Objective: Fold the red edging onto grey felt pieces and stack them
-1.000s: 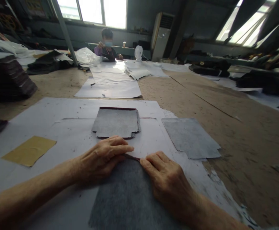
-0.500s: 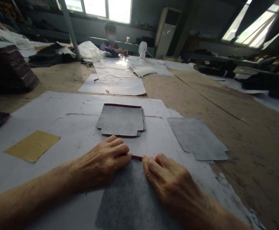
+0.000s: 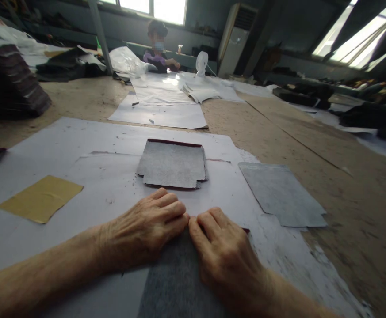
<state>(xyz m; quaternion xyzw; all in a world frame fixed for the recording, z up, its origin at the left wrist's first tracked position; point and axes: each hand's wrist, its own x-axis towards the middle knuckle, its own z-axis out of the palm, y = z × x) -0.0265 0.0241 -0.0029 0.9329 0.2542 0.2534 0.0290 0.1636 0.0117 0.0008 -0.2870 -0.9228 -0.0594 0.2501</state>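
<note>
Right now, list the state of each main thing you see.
Near gray sheet: partly hidden.
Left hand: fingers bent, at that sheet's far edge.
Right hand: fingers bent, beside the left.
Middle gray pieces: stacked, far edge dark red.
Right gray piece: lying flat, apart.
Yellow sheet: lying flat.
White fan: standing, spinning unclear.

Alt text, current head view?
Left hand and right hand at the far edge of a grey sheet on white paper. Beyond lies a grey stack; yellow piece to the left, another grey piece right.
</note>
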